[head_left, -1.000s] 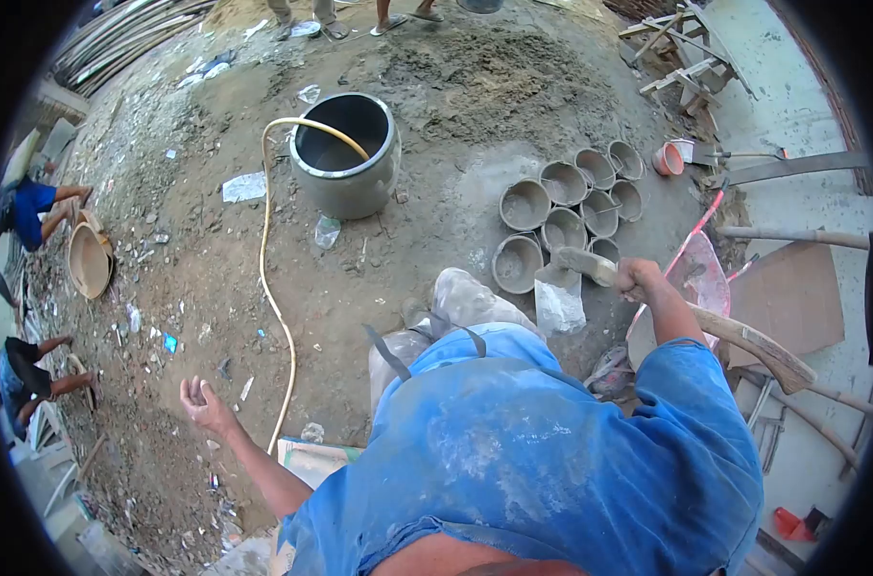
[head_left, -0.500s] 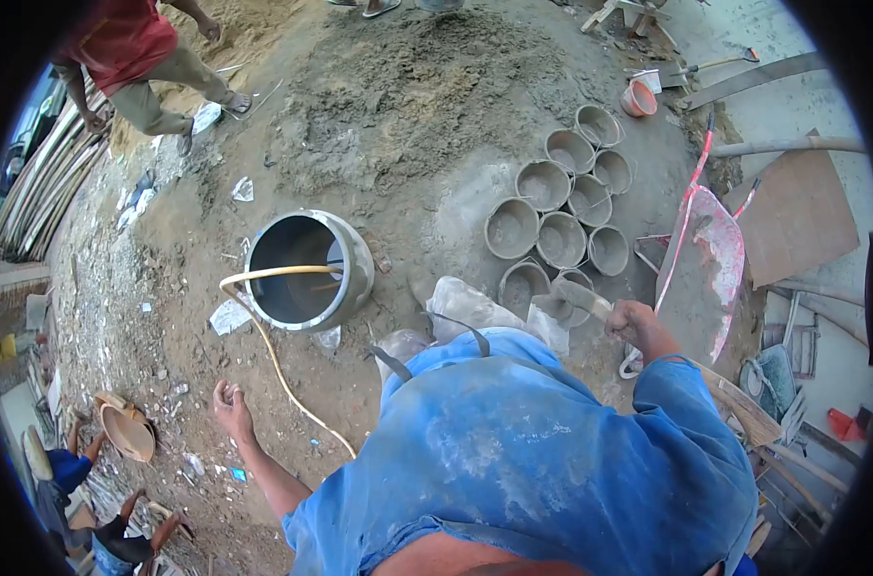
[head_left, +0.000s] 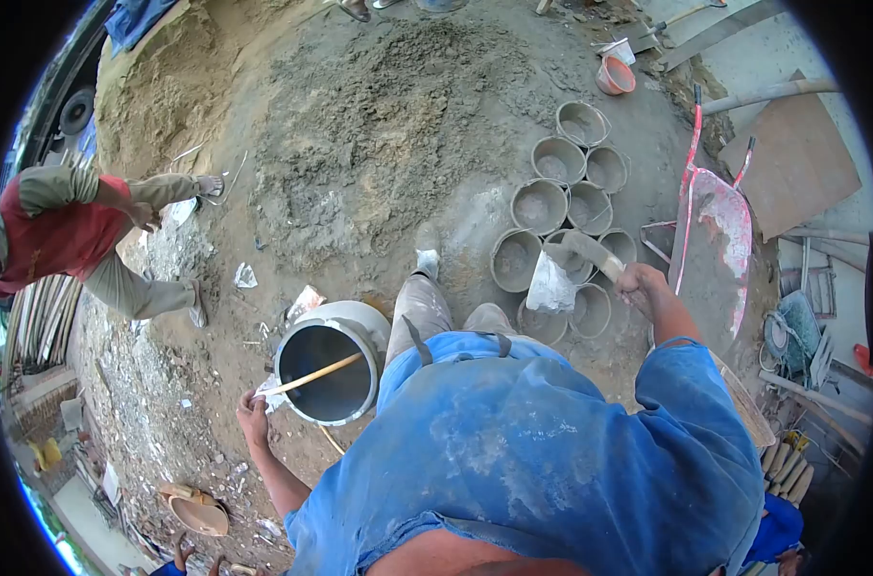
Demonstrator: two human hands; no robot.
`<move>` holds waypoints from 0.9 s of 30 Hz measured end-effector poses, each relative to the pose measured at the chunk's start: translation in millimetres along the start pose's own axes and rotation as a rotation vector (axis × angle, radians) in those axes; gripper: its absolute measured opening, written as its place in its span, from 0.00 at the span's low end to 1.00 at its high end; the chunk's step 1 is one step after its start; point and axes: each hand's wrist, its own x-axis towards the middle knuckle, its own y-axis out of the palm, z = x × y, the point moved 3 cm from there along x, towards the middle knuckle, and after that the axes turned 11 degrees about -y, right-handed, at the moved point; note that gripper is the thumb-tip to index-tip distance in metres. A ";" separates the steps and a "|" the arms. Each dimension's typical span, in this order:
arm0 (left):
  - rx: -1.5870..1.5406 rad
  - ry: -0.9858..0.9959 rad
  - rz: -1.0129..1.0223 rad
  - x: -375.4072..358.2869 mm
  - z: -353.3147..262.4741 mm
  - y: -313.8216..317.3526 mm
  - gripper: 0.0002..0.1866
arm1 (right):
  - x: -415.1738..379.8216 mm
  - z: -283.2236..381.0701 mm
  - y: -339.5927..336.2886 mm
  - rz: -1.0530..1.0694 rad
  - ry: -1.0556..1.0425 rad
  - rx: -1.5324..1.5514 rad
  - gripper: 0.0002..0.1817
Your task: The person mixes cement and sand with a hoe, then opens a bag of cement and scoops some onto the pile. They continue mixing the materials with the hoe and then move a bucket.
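My right hand (head_left: 643, 288) is closed round the handle of a hoe. The hoe's blade (head_left: 551, 285), pale with dried cement, hangs over the nearest of several mortar-coated buckets (head_left: 539, 206). My left hand (head_left: 254, 415) is at the yellow hose (head_left: 311, 375), its fingers closed on it where it passes over the rim of a large drum (head_left: 288, 403). The hose crosses the drum's dark mouth, and another stretch of it shows below. The drum stands on the ground by my left leg.
A heap of wet sand or mortar (head_left: 388, 134) lies ahead. A red-stained wheelbarrow (head_left: 719, 221) stands to the right, with an orange bucket (head_left: 616, 75) farther off. At left, a person in a red shirt (head_left: 67, 235) strides. A tan basin (head_left: 198, 514) lies lower left.
My left hand has come to the hose, which has shifted over the drum. The hoe blade has risen over the buckets. My body has moved forward, and the person in red has changed stance.
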 end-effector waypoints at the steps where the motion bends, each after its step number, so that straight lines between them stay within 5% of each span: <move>1: 0.002 -0.044 0.007 10.2 -2.9 3.1 0.20 | 16.4 -1.5 -8.7 -0.013 -0.007 0.052 0.06; 7: 0.063 -0.401 0.047 90.1 -25.0 61.9 0.21 | 24.3 80.5 -77.4 0.026 0.052 0.052 0.06; 14: 0.206 -0.196 0.207 184.4 -225.7 86.1 0.23 | 53.1 129.2 -110.3 -0.025 0.087 0.159 0.07; 17: 0.192 -0.027 0.234 250.2 -289.2 75.5 0.24 | 109.6 118.7 -100.1 -0.012 0.143 0.491 0.05; 20: 0.219 -0.062 0.173 302.7 -352.4 69.2 0.25 | 130.6 154.1 -114.6 0.049 0.129 0.470 0.06; 25: 0.385 -0.062 0.130 393.0 -459.5 53.6 0.24 | 173.0 200.8 -133.3 0.049 -0.049 0.976 0.03; 27: 0.371 -0.089 0.101 448.1 -482.8 45.4 0.24 | 201.9 228.0 -143.9 0.123 0.155 0.798 0.02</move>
